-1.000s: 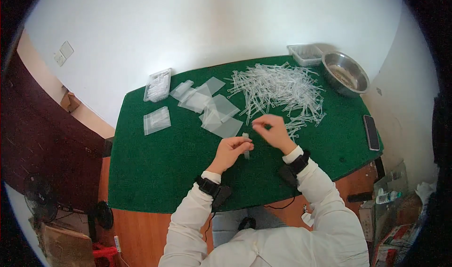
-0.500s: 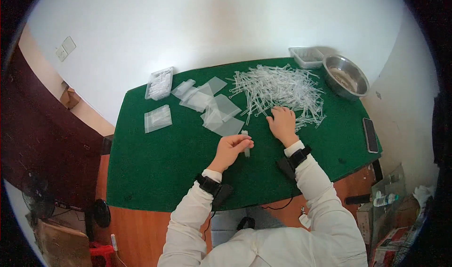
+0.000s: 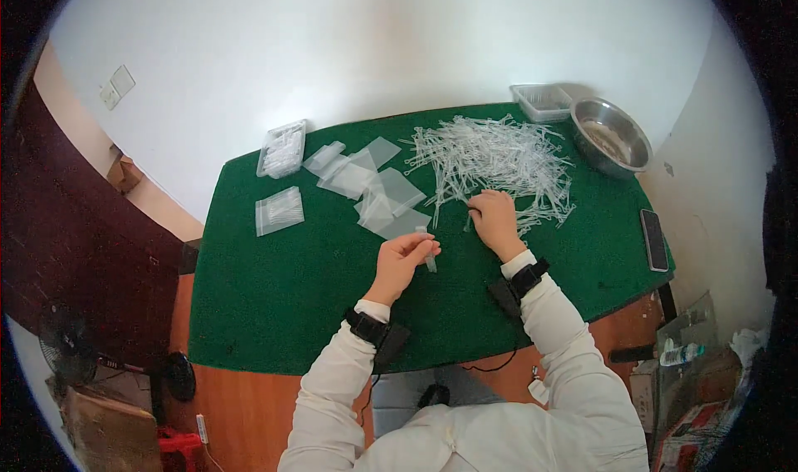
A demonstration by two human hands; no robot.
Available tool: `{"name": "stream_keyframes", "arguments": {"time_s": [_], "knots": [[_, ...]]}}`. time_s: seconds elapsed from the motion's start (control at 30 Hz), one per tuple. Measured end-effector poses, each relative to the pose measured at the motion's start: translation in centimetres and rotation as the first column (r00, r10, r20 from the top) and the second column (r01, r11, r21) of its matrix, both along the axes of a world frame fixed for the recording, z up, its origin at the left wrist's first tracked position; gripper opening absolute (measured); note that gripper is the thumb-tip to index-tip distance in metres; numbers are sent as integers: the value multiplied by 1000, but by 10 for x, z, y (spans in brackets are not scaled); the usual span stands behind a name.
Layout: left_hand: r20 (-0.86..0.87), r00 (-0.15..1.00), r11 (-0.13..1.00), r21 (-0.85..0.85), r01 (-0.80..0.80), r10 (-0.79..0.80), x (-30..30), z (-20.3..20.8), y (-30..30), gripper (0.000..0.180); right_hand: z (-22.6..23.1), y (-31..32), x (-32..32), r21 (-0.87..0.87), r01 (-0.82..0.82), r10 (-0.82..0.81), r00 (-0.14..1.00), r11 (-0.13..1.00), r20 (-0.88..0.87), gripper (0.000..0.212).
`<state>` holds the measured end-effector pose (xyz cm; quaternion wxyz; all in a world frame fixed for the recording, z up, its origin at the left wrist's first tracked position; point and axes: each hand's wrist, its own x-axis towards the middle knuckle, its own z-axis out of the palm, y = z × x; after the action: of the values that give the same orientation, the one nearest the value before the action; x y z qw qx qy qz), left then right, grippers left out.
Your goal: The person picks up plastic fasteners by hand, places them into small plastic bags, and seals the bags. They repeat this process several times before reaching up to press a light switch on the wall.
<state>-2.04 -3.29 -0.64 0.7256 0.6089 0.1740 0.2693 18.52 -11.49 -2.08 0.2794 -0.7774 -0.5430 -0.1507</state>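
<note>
A loose heap of thin clear plastic floss picks (image 3: 495,156) with small looped heads lies toward the back right of the table. Between the thumb and fingers of my left hand (image 3: 399,262) is a small bundle of floss picks (image 3: 431,261), partly hidden by the fingers. At the near edge of the heap, my right hand (image 3: 496,222) has its fingers bent in a pinch on a floss pick (image 3: 468,222); most of that pick is hard to make out. Flat clear plastic bags (image 3: 389,196) lie overlapping just beyond my left hand.
A filled bag of picks (image 3: 280,211) and a clear box of white picks (image 3: 283,148) lie at left. Back right, a clear plastic tray (image 3: 542,103) stands beside a steel bowl (image 3: 611,137). A phone (image 3: 654,240) rests near the right edge of the green-covered table (image 3: 274,306).
My left hand has shifted slightly left with its bundle. My right hand has moved a little left along the heap's near edge, and its fingers have drawn together.
</note>
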Motion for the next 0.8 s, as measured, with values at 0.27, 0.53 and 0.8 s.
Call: {"name": "stream_keyframes", "arguments": {"time_s": [0.27, 0.53, 0.8], "knots": [[5, 999, 998, -39, -48, 48, 0, -2, 3, 21, 10, -1, -3, -35, 87, -92, 982, 996, -165, 9], [45, 997, 995, -84, -60, 64, 0, -3, 4, 20, 4, 0, -5, -11, 190, -191, 980, 982, -64, 10], [36, 997, 994, -90, -67, 71, 0, -3, 4, 19, 0, 1, -6, -16, 44, -46, 993, 999, -108, 14]]}}
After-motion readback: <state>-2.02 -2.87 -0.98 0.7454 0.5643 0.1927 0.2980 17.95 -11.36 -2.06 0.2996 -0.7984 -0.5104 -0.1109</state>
